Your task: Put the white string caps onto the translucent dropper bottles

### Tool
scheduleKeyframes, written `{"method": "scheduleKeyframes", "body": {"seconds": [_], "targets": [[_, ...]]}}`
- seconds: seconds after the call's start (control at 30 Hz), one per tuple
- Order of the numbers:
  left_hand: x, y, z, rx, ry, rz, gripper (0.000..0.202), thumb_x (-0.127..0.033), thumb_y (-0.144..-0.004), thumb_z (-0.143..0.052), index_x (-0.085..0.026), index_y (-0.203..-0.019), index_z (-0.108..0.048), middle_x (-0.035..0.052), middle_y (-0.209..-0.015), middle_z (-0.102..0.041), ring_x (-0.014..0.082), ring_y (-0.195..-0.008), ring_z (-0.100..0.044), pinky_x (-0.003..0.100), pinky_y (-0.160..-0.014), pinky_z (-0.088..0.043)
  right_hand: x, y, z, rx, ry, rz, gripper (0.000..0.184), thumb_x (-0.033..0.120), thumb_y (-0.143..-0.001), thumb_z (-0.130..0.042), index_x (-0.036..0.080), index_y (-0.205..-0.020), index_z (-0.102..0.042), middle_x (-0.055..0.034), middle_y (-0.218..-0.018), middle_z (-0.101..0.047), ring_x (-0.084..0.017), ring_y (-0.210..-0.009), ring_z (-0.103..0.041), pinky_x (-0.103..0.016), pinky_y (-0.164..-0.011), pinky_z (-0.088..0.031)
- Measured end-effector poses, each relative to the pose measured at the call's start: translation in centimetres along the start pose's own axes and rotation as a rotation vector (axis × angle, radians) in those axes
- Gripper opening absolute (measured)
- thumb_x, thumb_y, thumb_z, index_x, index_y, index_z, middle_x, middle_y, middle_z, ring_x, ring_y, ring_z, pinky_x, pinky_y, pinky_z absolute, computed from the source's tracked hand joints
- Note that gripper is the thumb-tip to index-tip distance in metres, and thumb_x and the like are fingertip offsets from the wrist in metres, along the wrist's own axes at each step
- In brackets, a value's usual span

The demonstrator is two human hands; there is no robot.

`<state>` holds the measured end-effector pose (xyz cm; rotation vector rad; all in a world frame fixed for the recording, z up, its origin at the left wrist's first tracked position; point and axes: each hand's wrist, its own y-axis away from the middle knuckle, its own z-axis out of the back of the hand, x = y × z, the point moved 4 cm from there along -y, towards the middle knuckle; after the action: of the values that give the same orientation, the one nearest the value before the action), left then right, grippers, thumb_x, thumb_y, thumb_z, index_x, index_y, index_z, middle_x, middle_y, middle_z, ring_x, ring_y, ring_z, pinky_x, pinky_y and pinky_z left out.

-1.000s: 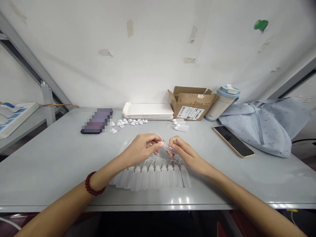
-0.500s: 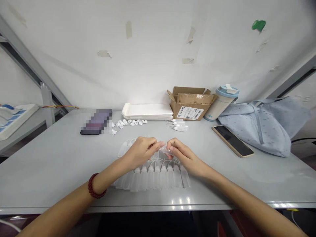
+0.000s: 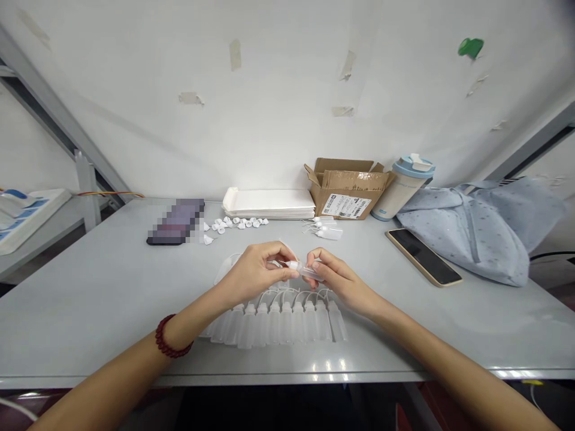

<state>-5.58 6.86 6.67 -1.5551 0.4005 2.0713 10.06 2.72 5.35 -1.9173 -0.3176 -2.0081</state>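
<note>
Between my hands is a small translucent squeeze bottle (image 3: 311,273) with a thin needle-like tip pointing left. My right hand (image 3: 335,275) is closed around its body. The thumb and fingers of my left hand (image 3: 263,266) pinch the bottle's neck end. Below my hands lies a row of similar translucent bottles (image 3: 287,326), side by side, with thin curved tubes or straps at their tops. More of these bottles lie behind my left hand, partly hidden by it.
Small white caps (image 3: 242,222) lie scattered at the back, beside a dark phone (image 3: 173,224). White envelopes (image 3: 272,202), an open cardboard box (image 3: 350,191) and a tumbler (image 3: 402,187) stand along the wall. Several bottles (image 3: 330,232) lie before the box. Right are another phone (image 3: 424,256) and a blue cloth bag (image 3: 471,230).
My left fingers have come round the neck end of the bottle, which shows more plainly now. My right hand has shifted slightly to the right.
</note>
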Motion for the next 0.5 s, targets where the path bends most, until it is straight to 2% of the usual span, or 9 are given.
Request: {"method": "scheduleKeyframes", "body": {"seconds": [0.2,0.33,0.5], "targets": [[-0.3,0.05,-0.16,0.05,0.095,0.043,0.02,-0.033,-0.074,-0.07,-0.015,-0.081,-0.066,0.0014,-0.075,-0.064,0.0148,-0.067,-0.063,0.027,-0.064,-0.054,0.25,0.24,0.0,-0.006,0.013,0.013,0.02,0.038,-0.095,-0.04,0.021,-0.086,-0.045,0.0022,-0.071,-0.049,-0.012,-0.068,-0.046,-0.027,-0.068,-0.038],[-0.28,0.02,-0.02,0.053,0.061,0.089,0.027,-0.04,-0.08,-0.063,-0.014,-0.078,-0.066,0.0021,-0.071,-0.065,0.014,-0.061,-0.064,0.026,-0.062,-0.054,0.48,0.34,0.03,-0.014,0.022,0.011,0.021,0.038,-0.095,-0.041,0.02,-0.085,-0.045,0.0021,-0.071,-0.049,-0.012,-0.068,-0.046,-0.027,-0.068,-0.038],[-0.13,0.12,-0.22,0.137,0.007,0.139,0.03,-0.041,-0.084,-0.058,-0.013,-0.072,-0.064,0.0012,-0.065,-0.064,0.013,-0.057,-0.063,0.024,-0.058,-0.052,0.35,0.3,0.05,-0.011,0.032,-0.013,0.02,0.038,-0.095,-0.041,0.02,-0.087,-0.046,0.0028,-0.068,-0.048,-0.012,-0.066,-0.044,-0.027,-0.067,-0.037]]}}
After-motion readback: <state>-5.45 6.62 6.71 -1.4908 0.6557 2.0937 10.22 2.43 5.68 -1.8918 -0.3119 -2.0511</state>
